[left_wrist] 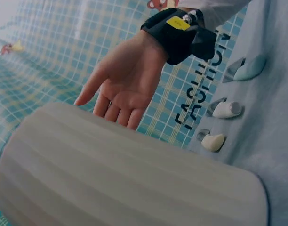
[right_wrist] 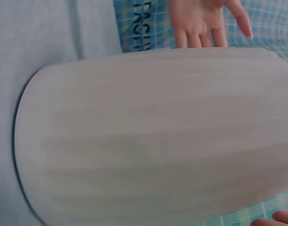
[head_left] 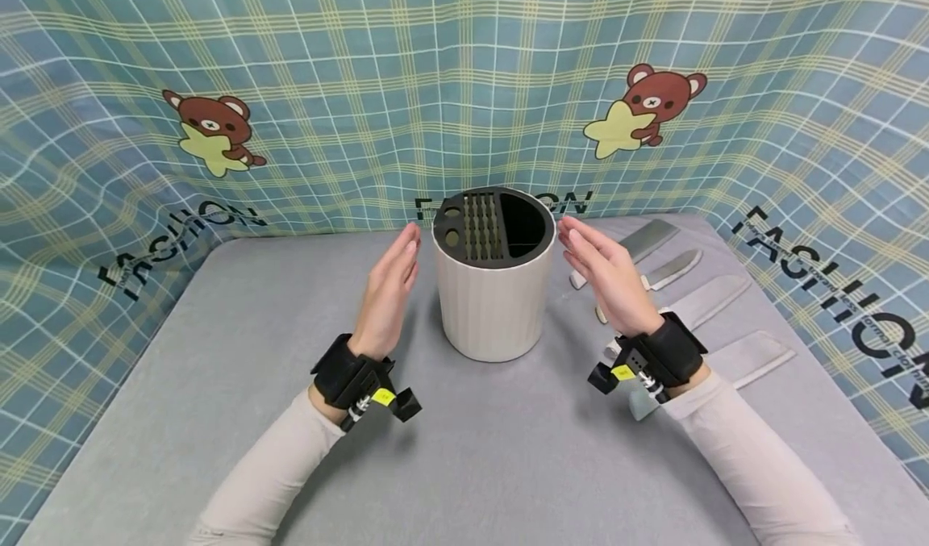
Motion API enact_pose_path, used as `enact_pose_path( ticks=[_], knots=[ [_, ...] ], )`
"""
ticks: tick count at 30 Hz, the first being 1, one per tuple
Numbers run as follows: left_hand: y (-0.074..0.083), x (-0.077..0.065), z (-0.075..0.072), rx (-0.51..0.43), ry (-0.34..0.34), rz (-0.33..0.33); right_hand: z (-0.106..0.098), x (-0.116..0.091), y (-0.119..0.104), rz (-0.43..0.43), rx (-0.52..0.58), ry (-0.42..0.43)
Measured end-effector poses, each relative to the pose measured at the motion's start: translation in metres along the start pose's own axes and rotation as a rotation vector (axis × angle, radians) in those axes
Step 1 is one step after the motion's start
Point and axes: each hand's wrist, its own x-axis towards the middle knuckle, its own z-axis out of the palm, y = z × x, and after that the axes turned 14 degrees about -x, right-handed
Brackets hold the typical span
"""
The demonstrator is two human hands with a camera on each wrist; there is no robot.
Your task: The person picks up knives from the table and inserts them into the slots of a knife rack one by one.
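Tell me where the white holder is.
In the head view, the white holder stands near centre on the grey surface, between the left hand and right hand, knives to its right.

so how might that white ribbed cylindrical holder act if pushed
The white ribbed cylindrical holder might tip if pushed up high, since it looks taller than wide. Its even, undented curve suggests stiffness, and standing upright makes rolling unlikely.

A blue-green plaid cloth (head_left: 348, 86), with white and yellow lines, hangs behind the grey desk (head_left: 464, 465) and also along its left and right sides. On this cloth are printed brown bears (head_left: 656, 94), each holding a yellow star (head_left: 617, 129). Lower, there is black "FASHION" lettering (head_left: 820, 283). Soft shadows lie on the desk.
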Motion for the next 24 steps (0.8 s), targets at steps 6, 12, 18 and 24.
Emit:
enact_pose_path(
  ticks=[6,12,18,24],
  knots=[
    [-0.011,0.019,0.01,0.029,0.034,-0.034,0.007,0.017,0.014,0.058,0.049,0.016],
    [-0.016,0.031,0.015,0.016,0.065,-0.062,0.068,0.011,-0.083,0.192,0.045,0.122],
    [-0.02,0.036,0.016,0.006,0.073,-0.072,0.075,0.017,-0.081,0.184,0.069,0.155],
    [-0.022,0.038,0.016,0.015,0.072,-0.061,0.08,0.02,-0.08,0.208,0.073,0.186]
  ],
)
